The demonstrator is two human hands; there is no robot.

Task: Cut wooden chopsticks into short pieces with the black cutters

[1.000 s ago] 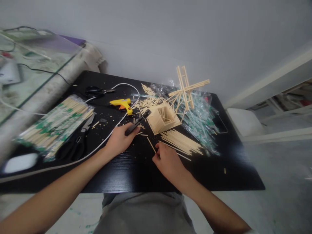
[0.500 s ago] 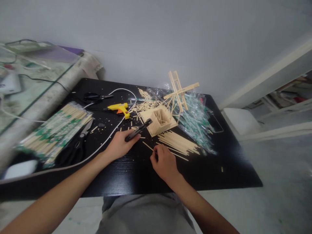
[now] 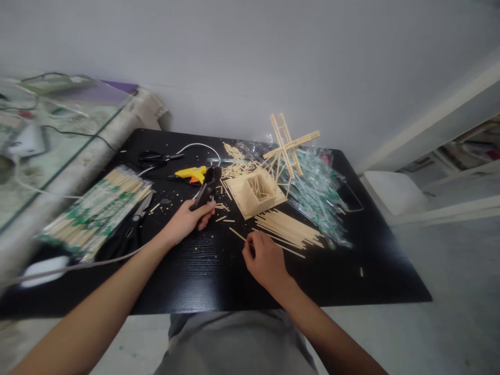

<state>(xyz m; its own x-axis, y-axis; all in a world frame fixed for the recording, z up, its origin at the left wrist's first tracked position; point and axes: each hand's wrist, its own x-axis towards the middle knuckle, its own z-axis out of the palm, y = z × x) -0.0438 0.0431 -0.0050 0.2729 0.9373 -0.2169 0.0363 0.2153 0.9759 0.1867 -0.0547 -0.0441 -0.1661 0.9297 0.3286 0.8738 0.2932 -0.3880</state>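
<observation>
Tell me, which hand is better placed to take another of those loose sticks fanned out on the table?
Probably the right hand: it is beside the loose sticks, though it pinches a thin stick. The left hand is farther off and grips a black tool.

The left arm [image 3: 113, 291] is reaching forward from the lower left, its bare forearm lining up with the wrist, and the left hand [image 3: 189, 219] is gripping with fingers curling and thumb pointing right. The right arm [image 3: 324, 325] is slanting in from the lower right, and the right hand [image 3: 266, 259] is pinching, knuckles facing upward
</observation>
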